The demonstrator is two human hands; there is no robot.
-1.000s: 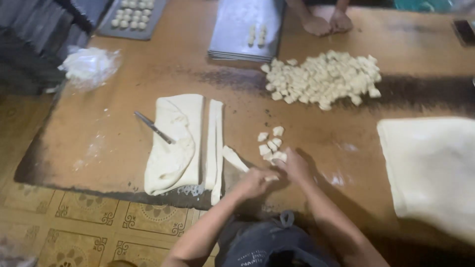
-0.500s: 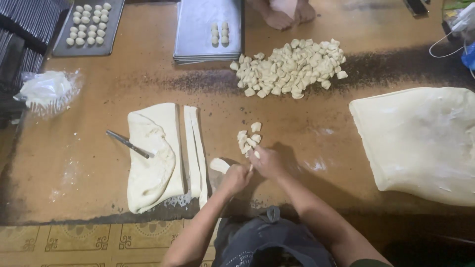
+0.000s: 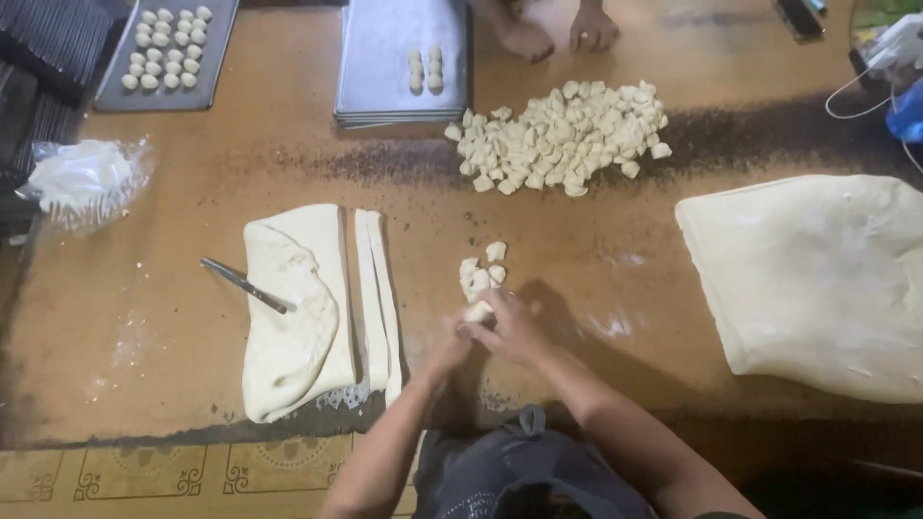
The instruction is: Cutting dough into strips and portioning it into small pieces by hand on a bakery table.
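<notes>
My left hand (image 3: 450, 348) and my right hand (image 3: 510, 327) meet at the front of the brown table (image 3: 192, 154), both pinching one piece of pale dough (image 3: 478, 311). Just beyond them lies a small heap of cut dough pieces (image 3: 484, 269). To the left, a folded dough sheet (image 3: 293, 308) has a knife (image 3: 245, 285) lying across it, with two long cut strips (image 3: 377, 298) along its right edge.
A big pile of dough pieces (image 3: 558, 135) sits at the back centre. A large dough slab (image 3: 817, 279) fills the right. Two metal trays (image 3: 168, 53) (image 3: 385, 77) hold dough balls. Another person's hands (image 3: 558, 34) rest at the far edge. A plastic bag (image 3: 82, 178) lies left.
The camera view has shifted, and the table now sits lower and more to the left. My hands stay together at the small heap, working a dough piece.
</notes>
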